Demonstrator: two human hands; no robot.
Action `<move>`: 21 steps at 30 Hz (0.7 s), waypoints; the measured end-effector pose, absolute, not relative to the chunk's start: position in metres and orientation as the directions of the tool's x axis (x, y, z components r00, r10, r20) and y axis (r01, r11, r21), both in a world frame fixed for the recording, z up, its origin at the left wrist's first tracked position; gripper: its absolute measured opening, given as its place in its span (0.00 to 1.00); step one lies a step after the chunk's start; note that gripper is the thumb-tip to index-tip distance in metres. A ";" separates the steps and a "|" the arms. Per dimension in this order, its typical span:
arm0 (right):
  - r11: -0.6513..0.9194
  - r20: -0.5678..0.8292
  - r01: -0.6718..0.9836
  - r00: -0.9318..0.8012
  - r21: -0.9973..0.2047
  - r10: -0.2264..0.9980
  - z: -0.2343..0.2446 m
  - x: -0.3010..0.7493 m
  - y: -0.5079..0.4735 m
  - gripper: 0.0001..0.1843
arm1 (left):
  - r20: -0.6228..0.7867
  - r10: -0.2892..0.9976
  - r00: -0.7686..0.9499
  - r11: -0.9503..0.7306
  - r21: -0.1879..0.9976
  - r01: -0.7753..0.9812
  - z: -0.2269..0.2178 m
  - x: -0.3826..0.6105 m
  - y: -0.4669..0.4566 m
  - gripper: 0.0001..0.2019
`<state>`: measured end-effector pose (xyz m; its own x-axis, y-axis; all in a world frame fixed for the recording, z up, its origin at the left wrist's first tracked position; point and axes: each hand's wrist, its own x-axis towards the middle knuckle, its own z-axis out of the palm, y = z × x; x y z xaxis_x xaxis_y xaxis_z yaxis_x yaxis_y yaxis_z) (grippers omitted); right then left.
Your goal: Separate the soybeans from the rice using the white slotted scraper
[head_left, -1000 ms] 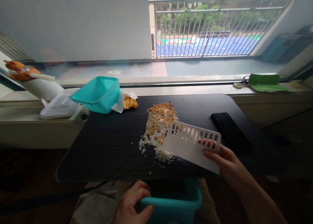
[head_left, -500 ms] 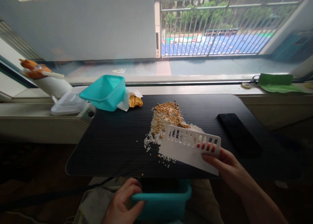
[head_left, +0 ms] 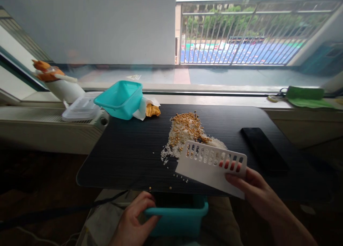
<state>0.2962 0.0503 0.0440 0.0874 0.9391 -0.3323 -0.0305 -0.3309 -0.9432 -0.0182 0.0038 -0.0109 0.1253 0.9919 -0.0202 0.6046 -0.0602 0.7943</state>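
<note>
My right hand (head_left: 246, 180) grips a white slotted plastic scraper (head_left: 207, 171) by its right end, tilted over the near side of a heap. That heap is white rice (head_left: 175, 137) mixed with yellow soybeans (head_left: 186, 120), with a few dark beans by the scraper's slots. Below the table's near edge, my left hand (head_left: 140, 215) is closed on the left rim of a teal plastic bin (head_left: 178, 212); the bin's inside is dark and its contents cannot be made out. Two loose soybeans lie close to the table edge above it.
The dark table (head_left: 125, 156) carries a black phone (head_left: 262, 147) at right. A second teal bin (head_left: 118, 101) and a crumpled yellow cloth (head_left: 152, 111) stand at the back left. A clear lid (head_left: 80, 108) rests on the radiator; a green cloth (head_left: 305, 96) lies on the sill.
The view has shifted slightly. One soybean has moved left along the table's near edge, and another now lies there to its right. Both hands keep their grips.
</note>
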 end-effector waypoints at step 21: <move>-0.221 -0.222 -0.020 0.035 -0.975 0.975 0.039 0.285 0.044 0.15 | -0.030 0.984 0.175 -0.088 0.775 0.626 -0.004 -0.026 -0.003 0.07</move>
